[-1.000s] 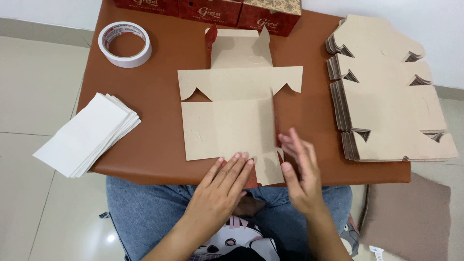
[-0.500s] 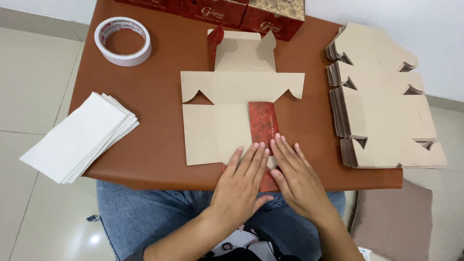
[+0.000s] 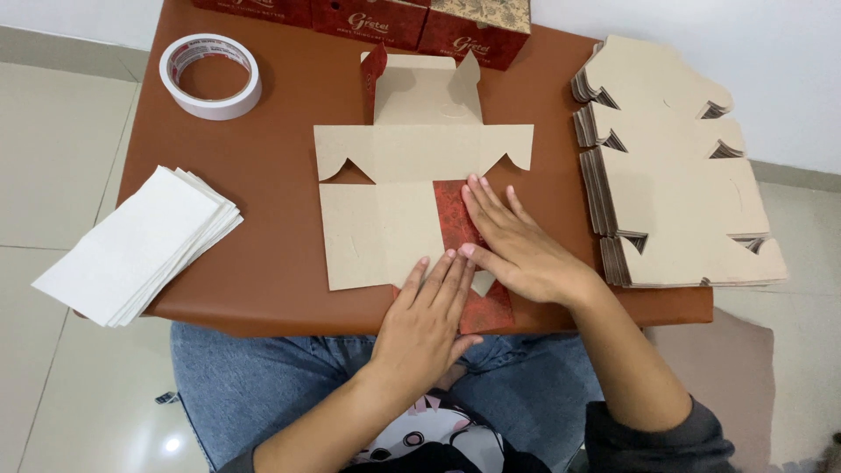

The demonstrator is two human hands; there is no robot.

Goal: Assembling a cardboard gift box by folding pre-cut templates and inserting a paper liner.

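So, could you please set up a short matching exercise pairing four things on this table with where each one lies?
Things:
1. tape roll
2. white sheets
3. stack of flat blanks
4. red boxes

Places:
A. far edge of the table, middle
B. right side
C. far left corner
D. near left edge, overhanging it

Pairs: 1-C, 2-D, 3-B, 4-A
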